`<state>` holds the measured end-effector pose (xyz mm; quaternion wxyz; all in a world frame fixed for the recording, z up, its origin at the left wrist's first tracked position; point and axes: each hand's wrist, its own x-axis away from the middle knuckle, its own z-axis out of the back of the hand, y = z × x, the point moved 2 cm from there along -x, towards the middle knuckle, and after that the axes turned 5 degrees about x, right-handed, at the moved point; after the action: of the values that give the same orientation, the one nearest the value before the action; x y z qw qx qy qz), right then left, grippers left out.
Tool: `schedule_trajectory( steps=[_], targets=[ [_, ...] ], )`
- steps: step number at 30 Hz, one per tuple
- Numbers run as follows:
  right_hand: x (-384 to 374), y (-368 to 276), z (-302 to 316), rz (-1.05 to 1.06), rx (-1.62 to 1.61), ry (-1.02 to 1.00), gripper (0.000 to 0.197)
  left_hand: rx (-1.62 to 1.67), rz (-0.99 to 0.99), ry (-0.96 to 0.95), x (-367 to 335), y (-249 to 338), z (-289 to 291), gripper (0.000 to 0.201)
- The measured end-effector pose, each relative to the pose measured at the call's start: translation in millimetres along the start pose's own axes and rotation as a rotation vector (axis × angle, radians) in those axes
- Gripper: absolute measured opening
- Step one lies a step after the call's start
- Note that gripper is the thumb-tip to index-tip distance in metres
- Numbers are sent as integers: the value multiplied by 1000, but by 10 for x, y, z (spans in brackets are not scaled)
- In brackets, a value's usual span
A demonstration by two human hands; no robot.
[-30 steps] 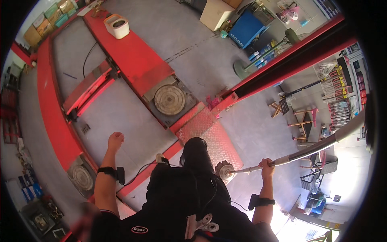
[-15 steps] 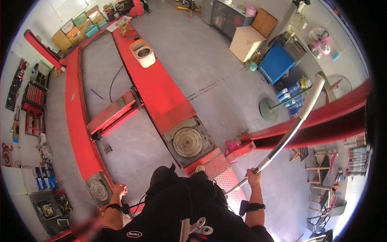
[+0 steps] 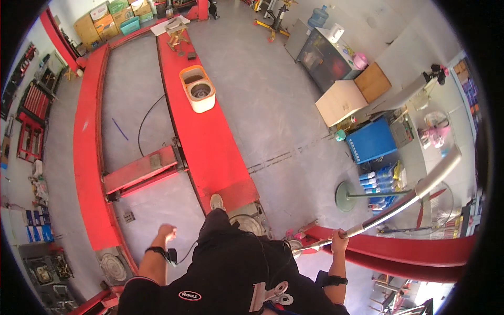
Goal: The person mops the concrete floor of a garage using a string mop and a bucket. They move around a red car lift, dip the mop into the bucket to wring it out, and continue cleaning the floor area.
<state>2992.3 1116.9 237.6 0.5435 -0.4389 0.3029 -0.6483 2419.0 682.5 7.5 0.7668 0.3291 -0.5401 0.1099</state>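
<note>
My right hand (image 3: pixel 339 241) is wrapped around a long silver mop handle (image 3: pixel 386 215) with pale grey grip sections. The handle slants up to the far right, and its lower end is partly hidden next to my body. Out to the left, my left hand (image 3: pixel 167 231) is loosely curled with nothing visible in it, above the grey floor between two red lift ramps. One of my shoes (image 3: pixel 217 201) stands on the right-hand red ramp (image 3: pixel 223 152). Farther along that ramp sits a white mop bucket (image 3: pixel 202 100) with an orange rim and a round spin basket.
A red crossbeam (image 3: pixel 142 170) joins the ramps. A round turntable plate (image 3: pixel 248 224) lies by my feet. To the right are a red lift post (image 3: pixel 399 252), a green-based standing fan (image 3: pixel 345 196) and a blue box (image 3: pixel 371 140). A dark cabinet (image 3: pixel 328 60) stands farther back.
I have moved forward along the right ramp, so the bucket appears nearer. My right hand still grips the handle, which now tilts lower to the right. A shoe has come forward into view.
</note>
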Motion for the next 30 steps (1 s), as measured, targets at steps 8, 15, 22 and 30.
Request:
schedule_trajectory(
  steps=[8,15,22,30],
  targets=[
    [-1100,-1289,-979,135,78,-21,24,107,-595,91,-695,3378,388,15],
    [-2424,-1590,-2174,72,25,-105,22,42,-385,-89,-1731,4246,787,11],
    [-3781,-2248,-3093,33,35,-155,22,-40,-25,216,-1407,4874,722,13],
    [-4976,-3190,-3795,90,-11,-171,23,76,-126,108,-2351,6464,453,13]
  ],
)
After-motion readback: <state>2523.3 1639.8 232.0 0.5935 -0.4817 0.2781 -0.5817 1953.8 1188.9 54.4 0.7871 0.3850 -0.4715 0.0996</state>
